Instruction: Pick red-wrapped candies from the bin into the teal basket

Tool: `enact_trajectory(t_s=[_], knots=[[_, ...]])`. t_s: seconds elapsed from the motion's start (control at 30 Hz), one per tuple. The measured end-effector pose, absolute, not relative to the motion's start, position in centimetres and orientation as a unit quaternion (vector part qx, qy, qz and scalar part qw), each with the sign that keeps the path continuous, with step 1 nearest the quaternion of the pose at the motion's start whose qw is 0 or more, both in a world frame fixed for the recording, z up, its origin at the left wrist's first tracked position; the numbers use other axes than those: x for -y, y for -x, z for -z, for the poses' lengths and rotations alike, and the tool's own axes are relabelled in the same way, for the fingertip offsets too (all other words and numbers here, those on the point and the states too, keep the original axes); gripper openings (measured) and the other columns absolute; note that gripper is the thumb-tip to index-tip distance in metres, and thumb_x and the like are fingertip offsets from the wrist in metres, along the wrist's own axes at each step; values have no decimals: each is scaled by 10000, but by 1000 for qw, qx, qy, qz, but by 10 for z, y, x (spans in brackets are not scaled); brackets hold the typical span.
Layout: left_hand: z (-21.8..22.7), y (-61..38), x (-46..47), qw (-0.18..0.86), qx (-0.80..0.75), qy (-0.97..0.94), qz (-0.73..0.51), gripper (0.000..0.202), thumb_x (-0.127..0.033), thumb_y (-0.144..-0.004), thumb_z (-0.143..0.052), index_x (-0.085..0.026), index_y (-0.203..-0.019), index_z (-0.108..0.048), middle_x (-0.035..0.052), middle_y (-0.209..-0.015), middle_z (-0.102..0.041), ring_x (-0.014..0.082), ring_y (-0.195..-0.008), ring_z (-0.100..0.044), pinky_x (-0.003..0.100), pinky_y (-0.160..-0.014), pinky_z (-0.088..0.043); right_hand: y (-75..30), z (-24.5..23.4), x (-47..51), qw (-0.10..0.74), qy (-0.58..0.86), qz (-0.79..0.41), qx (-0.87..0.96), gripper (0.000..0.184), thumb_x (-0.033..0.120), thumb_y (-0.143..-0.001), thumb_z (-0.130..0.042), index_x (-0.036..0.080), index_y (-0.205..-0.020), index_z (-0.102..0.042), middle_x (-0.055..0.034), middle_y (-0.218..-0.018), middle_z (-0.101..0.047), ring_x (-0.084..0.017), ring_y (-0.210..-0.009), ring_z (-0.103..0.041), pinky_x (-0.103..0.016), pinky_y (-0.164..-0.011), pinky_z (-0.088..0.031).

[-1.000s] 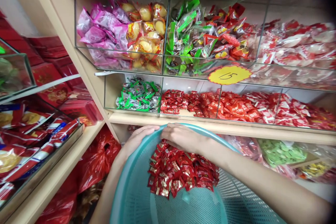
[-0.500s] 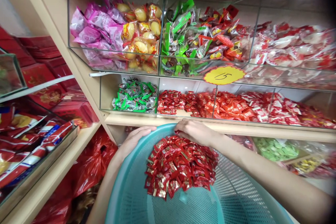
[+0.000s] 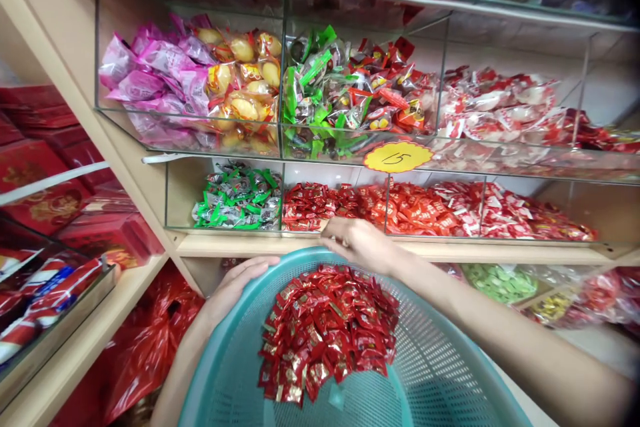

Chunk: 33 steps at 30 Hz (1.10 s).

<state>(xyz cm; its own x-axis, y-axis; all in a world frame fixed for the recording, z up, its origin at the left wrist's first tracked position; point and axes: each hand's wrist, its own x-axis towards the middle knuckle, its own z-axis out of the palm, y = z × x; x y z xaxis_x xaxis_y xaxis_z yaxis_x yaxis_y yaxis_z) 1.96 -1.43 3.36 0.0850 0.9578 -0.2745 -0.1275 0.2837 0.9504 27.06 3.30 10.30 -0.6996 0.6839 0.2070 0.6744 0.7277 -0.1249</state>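
Observation:
A teal plastic basket [image 3: 210, 347] with mesh walls is tilted below the shelf, with a heap of small red and gold wrapped candies [image 3: 330, 333] inside. My left hand [image 3: 243, 283] holds the basket's left rim, fingers lying along it. My right hand [image 3: 357, 240] is over the far rim, just in front of the glass bin of dark red candies [image 3: 320, 203]. Its fingers are curled downward and pressed together; whatever may be in them is hidden.
Glass-fronted bins above hold purple-wrapped sweets [image 3: 155, 73], green packets [image 3: 240, 197] and orange-red candies [image 3: 420, 207]. A yellow price tag [image 3: 397, 157] hangs between the two rows. A wooden shelf edge [image 3: 500, 250] runs behind the basket. Red plastic bags [image 3: 155, 333] lie at left.
My right hand has moved from over the candies inside the basket, out past its far rim toward the bin. My left hand stays on the rim. The view has tilted up and shifted right.

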Motion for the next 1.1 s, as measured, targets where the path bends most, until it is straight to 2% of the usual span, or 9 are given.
enact_trajectory(t_s=[0.07,0.17,0.23,0.3,0.57,0.83,1.03,1.1], knots=[[-33,-20,14,620,-513,-397,-441,390,-421,-618,-707,-211,-946,-730,49,-991,-751,245,-860,-676,305,-731,-493,-272,-117,-48,89,469,-6,879,285,305,-937,-390,160,-983,-631,-102,-954,-655,-175,-861,-613,-270,-726,-425],[-33,-20,13,617,-512,-398,-446,383,-424,-613,-708,-208,-928,-734,46,-988,-753,241,-880,-672,294,-744,-488,-270,-122,-74,-27,602,6,798,252,223,-884,-476,109,-1027,-649,-183,-1001,-661,-255,-930,-634,-302,-734,-446],[-33,-20,13,615,-512,-400,-446,381,-427,-612,-705,-205,-919,-737,46,-977,-755,250,-912,-666,298,-763,-485,-268,-114,-90,-67,636,-2,769,260,133,-839,-509,65,-1045,-653,-232,-1026,-652,-298,-955,-636,-322,-738,-464],[-33,-20,12,612,-513,-404,-447,382,-429,-610,-702,-206,-917,-739,47,-981,-755,260,-938,-659,305,-779,-483,-266,-103,-101,-78,651,-8,755,277,94,-826,-507,57,-1058,-654,-241,-1043,-648,-309,-980,-632,-332,-760,-475],[-28,-20,10,598,-507,-420,-457,398,-438,-619,-702,-184,-923,-736,59,-876,-770,272,-970,-655,334,-881,-453,-268,-82,-115,-89,685,-5,723,390,123,-794,-575,90,-1182,-592,-229,-1142,-613,-279,-1069,-596,-323,-841,-479],[-30,-20,11,608,-512,-411,-447,438,-448,-611,-707,-185,-961,-725,66,-971,-755,261,-909,-672,330,-800,-484,-268,-86,-113,-93,664,-1,742,400,151,-757,-613,83,-1151,-600,-206,-1152,-613,-286,-1057,-598,-325,-832,-484],[-35,-18,13,616,-496,-435,-430,379,-405,-684,-672,-187,-991,-714,68,-1075,-725,273,-1053,-619,346,-909,-444,-278,-114,-89,-71,640,42,764,317,139,-766,-578,78,-1076,-604,-203,-1035,-649,-282,-968,-626,-316,-755,-475],[-35,-18,13,609,-493,-444,-433,347,-390,-689,-669,-196,-971,-723,58,-1107,-713,271,-1101,-591,346,-954,-415,-281,-130,-71,-36,613,56,787,273,127,-763,-568,91,-1031,-604,-177,-986,-659,-261,-930,-626,-311,-743,-459]])
